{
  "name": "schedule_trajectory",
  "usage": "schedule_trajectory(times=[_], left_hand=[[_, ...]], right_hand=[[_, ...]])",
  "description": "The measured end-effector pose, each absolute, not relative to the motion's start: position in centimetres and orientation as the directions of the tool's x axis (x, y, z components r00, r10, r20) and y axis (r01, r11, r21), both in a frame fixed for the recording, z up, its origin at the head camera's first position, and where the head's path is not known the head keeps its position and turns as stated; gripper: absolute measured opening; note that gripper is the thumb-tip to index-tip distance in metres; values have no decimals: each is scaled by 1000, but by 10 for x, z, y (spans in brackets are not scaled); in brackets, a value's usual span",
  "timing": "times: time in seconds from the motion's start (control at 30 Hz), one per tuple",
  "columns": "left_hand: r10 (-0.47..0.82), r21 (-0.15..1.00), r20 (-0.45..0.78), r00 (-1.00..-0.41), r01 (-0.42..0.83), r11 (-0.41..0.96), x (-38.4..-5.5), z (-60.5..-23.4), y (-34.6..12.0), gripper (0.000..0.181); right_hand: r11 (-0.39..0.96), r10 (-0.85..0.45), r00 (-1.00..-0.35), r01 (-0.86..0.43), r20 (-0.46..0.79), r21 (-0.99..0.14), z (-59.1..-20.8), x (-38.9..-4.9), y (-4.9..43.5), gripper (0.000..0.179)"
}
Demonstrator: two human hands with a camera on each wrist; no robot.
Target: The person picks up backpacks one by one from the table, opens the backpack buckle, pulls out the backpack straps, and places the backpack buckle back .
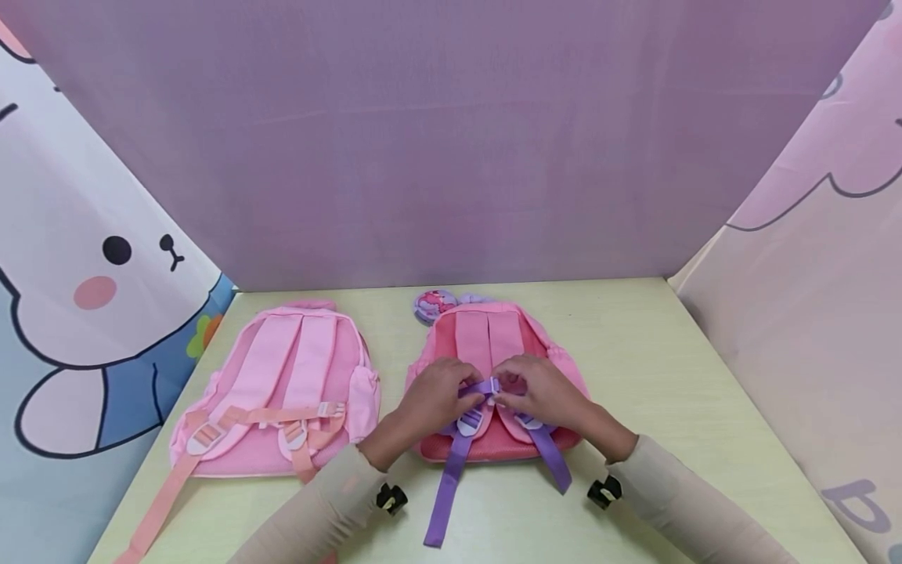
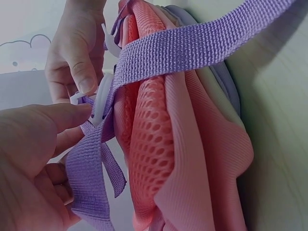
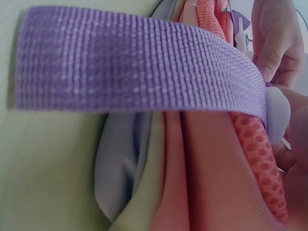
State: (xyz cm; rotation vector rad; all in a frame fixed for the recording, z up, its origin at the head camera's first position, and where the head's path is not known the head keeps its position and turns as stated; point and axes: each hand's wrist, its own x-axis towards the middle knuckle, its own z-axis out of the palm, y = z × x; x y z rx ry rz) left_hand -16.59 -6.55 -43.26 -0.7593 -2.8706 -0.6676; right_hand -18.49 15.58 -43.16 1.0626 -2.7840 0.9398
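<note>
Pale purple cloth is hung as the back wall (image 1: 451,141), and printed panels (a white cartoon animal (image 1: 106,305) is shown on the left one) are set along both sides of a light yellowish table (image 1: 634,360). At the middle of the table a coral-pink backpack (image 1: 506,333) is laid with its shoulder straps facing up. Across those straps a purple chest strap (image 1: 479,388) is held by two hands. Its left part is pinched between the thumb and fingers of the left hand (image 1: 438,395), while the white clip (image 1: 495,385) is pinched at the fingertips of the right hand (image 1: 541,392). Below the hands, two loose purple webbing ends (image 1: 449,493) are spread over the front of the bag and onto the table. Behind the backpack's top, a round purple piece with a printed picture (image 1: 434,304) is seen. To the left, just beside it, a lighter pink backpack (image 1: 264,368) is laid the same way up, crossed by an orange strap (image 1: 271,415) with a pale clip (image 1: 331,409). Both forearms are covered by beige sleeves (image 1: 317,505).
</note>
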Motion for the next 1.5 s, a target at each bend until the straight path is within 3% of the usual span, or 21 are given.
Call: schedule_trajectory(times=[1.5], left_hand=[[448, 412, 130, -885, 459, 787, -166, -425, -60, 25]], right_hand=[[579, -612, -761, -617, 216, -532, -432, -186, 154, 24]])
